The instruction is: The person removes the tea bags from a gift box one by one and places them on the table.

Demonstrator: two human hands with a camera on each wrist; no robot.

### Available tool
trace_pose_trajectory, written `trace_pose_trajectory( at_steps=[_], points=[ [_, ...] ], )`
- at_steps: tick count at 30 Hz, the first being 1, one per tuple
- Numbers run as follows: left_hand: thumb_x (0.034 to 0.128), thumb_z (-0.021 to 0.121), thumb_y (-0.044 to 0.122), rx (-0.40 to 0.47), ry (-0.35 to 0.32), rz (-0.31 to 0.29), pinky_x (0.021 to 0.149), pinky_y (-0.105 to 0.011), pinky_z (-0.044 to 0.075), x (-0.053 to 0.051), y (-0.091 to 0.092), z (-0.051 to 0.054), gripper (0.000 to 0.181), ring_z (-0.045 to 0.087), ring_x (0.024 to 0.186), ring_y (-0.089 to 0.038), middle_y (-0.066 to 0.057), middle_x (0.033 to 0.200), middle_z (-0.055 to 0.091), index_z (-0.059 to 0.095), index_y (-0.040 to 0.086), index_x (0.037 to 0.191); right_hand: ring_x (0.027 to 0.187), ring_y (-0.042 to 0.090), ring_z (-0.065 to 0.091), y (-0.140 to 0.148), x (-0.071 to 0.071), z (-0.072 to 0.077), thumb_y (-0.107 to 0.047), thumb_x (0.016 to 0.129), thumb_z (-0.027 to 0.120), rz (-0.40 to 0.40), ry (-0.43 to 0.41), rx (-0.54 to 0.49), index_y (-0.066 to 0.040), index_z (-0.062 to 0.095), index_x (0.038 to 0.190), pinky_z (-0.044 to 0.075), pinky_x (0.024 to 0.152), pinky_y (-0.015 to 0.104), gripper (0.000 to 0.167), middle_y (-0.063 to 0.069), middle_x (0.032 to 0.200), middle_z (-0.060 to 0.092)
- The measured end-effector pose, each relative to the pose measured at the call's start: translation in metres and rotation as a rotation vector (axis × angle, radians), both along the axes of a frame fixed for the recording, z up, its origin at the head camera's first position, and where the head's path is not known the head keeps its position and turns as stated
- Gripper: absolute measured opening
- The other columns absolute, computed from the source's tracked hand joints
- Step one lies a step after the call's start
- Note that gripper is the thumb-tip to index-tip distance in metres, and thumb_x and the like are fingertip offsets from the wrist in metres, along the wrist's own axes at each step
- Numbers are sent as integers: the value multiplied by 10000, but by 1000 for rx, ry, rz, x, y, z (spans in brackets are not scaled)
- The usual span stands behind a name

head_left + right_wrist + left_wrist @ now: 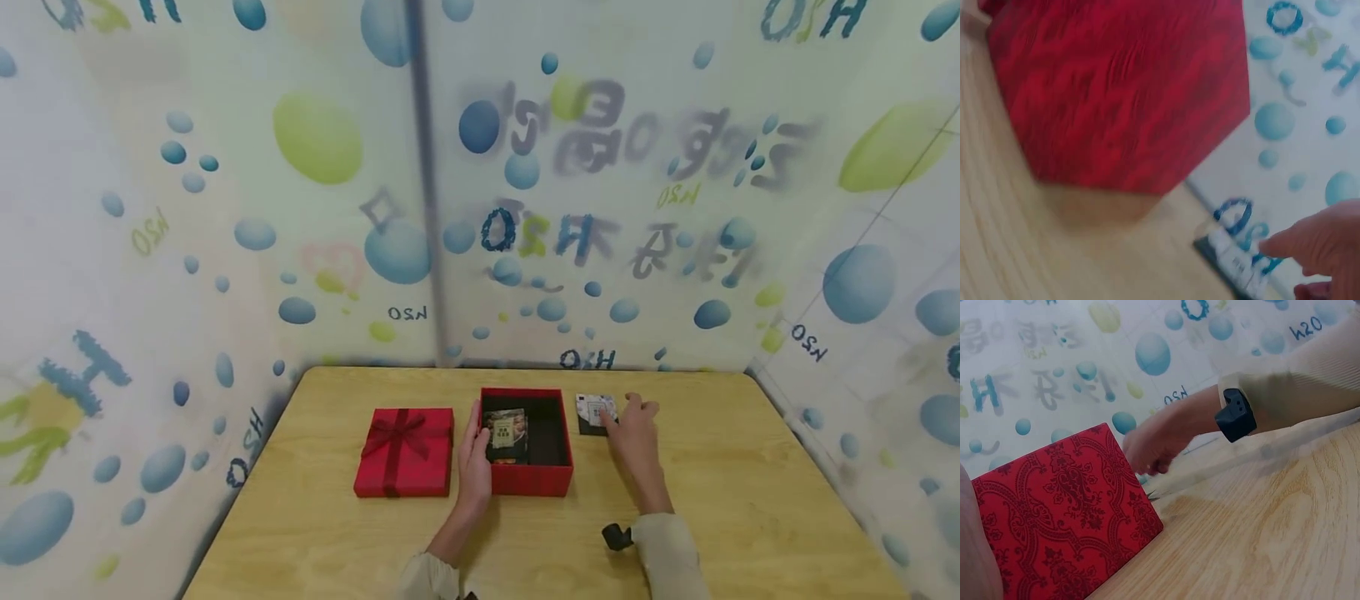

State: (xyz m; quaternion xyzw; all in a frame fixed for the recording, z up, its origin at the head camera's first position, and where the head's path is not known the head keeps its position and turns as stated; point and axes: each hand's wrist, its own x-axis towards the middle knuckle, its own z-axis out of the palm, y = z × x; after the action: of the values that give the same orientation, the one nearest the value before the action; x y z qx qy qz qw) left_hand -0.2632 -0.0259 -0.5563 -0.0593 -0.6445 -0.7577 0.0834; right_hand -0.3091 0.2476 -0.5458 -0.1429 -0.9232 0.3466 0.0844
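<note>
A red gift box (532, 481) stands lidless on the wooden table, its dark inside showing. Inside, toward the left, lies a dark food packet (508, 433) with a pale label. My left hand (474, 467) holds the box's left wall, fingers along the outside and thumb at the rim. Right of the box a small black-and-white packet (592, 427) lies flat. My right hand (636, 437) is over this packet's right edge, fingers spread; whether the tip touches it I cannot tell. In the right wrist view the packet (1232, 265) is blurred beside the hand (1316, 247).
The red lid (405, 475) with a dark ribbon bow lies left of the box on the table (337, 542). Walls (637, 167) with printed bubbles and lettering rise behind the table's far edge and at both sides.
</note>
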Motion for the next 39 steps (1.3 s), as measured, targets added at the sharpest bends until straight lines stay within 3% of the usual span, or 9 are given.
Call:
trace_pose_trajectory(
  at_steps=[4, 7, 12, 16, 21, 25, 30, 36, 39],
  points=[
    [1120, 321, 49, 13, 17, 10, 1259, -543, 115, -7, 1, 3, 538, 139, 1599, -291, -139, 1720, 231, 278, 74, 1655, 905, 388, 546, -11, -5, 20, -198, 1018, 653, 38, 204, -59, 89, 554, 1309, 477, 734, 494, 421, 310, 1264, 442],
    [1119, 323, 46, 12, 19, 14, 1260, -546, 118, -9, 1, 5, 536, 146, 1598, -289, -128, 1718, 242, 284, 71, 1653, 892, 338, 553, -24, -5, 34, -136, 998, 660, 108, 295, -84, 79, 662, 1104, 461, 747, 439, 240, 260, 1145, 544],
    [1126, 325, 67, 6, 12, 11, 1266, -514, 131, -11, 2, 7, 537, 159, 1598, -259, -65, 1719, 252, 283, 113, 1659, 869, 280, 591, -47, -1, 47, -113, 1030, 619, 222, 284, -135, 58, 711, 1095, 488, 761, 366, 204, 208, 1094, 613],
    [1121, 325, 56, 1, 8, 15, 1264, -527, 128, -10, 1, 6, 541, 156, 1598, -272, -101, 1720, 243, 279, 96, 1658, 858, 267, 585, -64, 5, 48, -101, 1026, 643, 290, 248, -160, 28, 707, 1108, 505, 744, 348, 165, 192, 1089, 620],
    [1120, 332, 64, -3, -13, 16, 1260, -534, 123, -5, 1, 3, 540, 153, 1597, -276, -104, 1718, 246, 273, 77, 1657, 808, 231, 551, -80, 13, 43, -61, 986, 690, 283, 281, -113, -1, 709, 1036, 486, 713, 334, 80, 158, 1026, 606],
    [1128, 332, 91, 0, -17, 16, 1262, -511, 134, -4, 1, 2, 537, 162, 1596, -259, -71, 1717, 255, 269, 96, 1661, 842, 231, 592, -92, 17, 45, -48, 995, 663, 278, 339, -158, 16, 702, 1063, 519, 735, 338, 102, 151, 1034, 601],
    [1123, 340, 77, -2, -4, 36, 1259, -527, 142, -3, 3, 3, 531, 168, 1594, -290, -135, 1710, 258, 285, 66, 1651, 895, 223, 639, -110, 23, 48, -53, 1000, 655, 377, 271, -169, 25, 680, 1113, 558, 778, 368, 140, 155, 1089, 602],
    [1114, 341, 45, -9, -9, 52, 1250, -555, 152, -1, 6, 5, 534, 166, 1592, -309, -153, 1705, 263, 296, 54, 1646, 903, 258, 647, -126, 34, 48, -84, 990, 680, 418, 129, -19, 18, 643, 1227, 567, 761, 432, 260, 214, 1190, 609],
    [1115, 351, 56, -12, -14, 65, 1254, -557, 150, 0, 5, 5, 530, 171, 1591, -306, -147, 1701, 276, 306, 54, 1643, 987, 304, 647, -133, 35, 45, -143, 1001, 672, 463, 55, 47, 23, 620, 1291, 560, 824, 482, 338, 218, 1226, 615]
  ],
)
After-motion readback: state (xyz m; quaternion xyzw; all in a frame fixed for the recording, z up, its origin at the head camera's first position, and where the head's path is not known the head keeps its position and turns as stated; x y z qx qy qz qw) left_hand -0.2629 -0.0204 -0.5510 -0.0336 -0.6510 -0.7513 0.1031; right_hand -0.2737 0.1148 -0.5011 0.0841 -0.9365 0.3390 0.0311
